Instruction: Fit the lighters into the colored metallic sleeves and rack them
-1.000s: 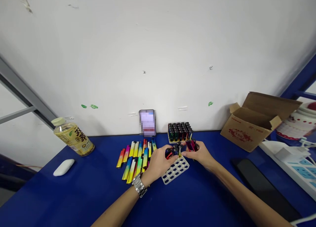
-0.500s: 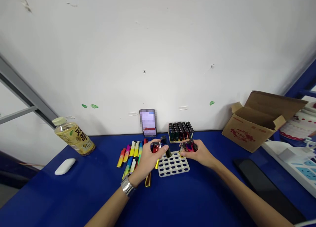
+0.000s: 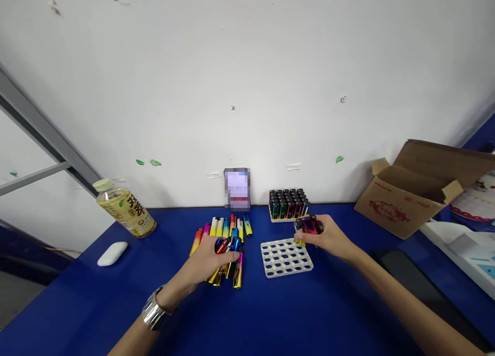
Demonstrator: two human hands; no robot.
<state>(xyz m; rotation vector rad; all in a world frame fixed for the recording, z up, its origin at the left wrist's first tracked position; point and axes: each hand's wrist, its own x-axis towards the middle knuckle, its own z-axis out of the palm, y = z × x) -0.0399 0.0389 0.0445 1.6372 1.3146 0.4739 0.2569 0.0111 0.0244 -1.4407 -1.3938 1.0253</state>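
My left hand [image 3: 203, 265] rests on the pile of colourful lighters [image 3: 226, 237] lying on the blue table, fingers closed round a few of them. Over at the far right corner of the empty white holed tray [image 3: 286, 257], my right hand [image 3: 323, 236] grips a small bunch of lighters, pink and yellow among them. A second tray full of upright lighters [image 3: 288, 205] stands against the wall just behind.
A tea bottle [image 3: 126, 214] and a white mouse [image 3: 112, 253] sit at the left. A phone [image 3: 237, 189] leans on the wall. An open cardboard box [image 3: 417, 188] is at the right, with a dark flat slab [image 3: 413, 284] in front of it.
My left hand has left the white tray and moved left and down onto the pile of loose lighters. The right hand stays by the tray's corner with its bunch.
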